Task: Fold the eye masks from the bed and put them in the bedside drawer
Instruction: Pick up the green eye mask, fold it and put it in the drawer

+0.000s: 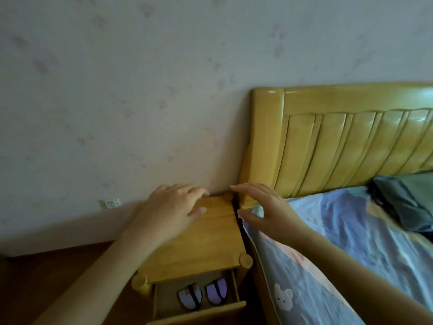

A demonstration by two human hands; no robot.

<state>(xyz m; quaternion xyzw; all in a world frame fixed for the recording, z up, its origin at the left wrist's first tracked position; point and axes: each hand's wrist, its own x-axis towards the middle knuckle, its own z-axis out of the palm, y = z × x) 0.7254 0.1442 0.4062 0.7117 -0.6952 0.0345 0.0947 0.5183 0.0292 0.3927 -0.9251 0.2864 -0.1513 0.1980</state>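
Observation:
The bedside drawer [234, 289] stands pulled out under the wooden nightstand top [206, 245]. Two folded purple eye masks lie side by side in it, one on the left [190, 299] and one on the right [216, 292], each crossed by a dark strap. My left hand [173, 207] hovers over the far part of the nightstand top, fingers apart and holding nothing. My right hand [264, 207] is raised over the gap between nightstand and bed [351, 242], fingers spread, also with nothing in it. No mask shows on the visible part of the bed.
A yellow wooden headboard [339, 141] rises behind the bed, against a pale patterned wall. A dark grey pillow [407, 200] lies at the right. A wall socket [112, 203] sits low on the left. Brown wooden floor [46, 277] lies left of the nightstand.

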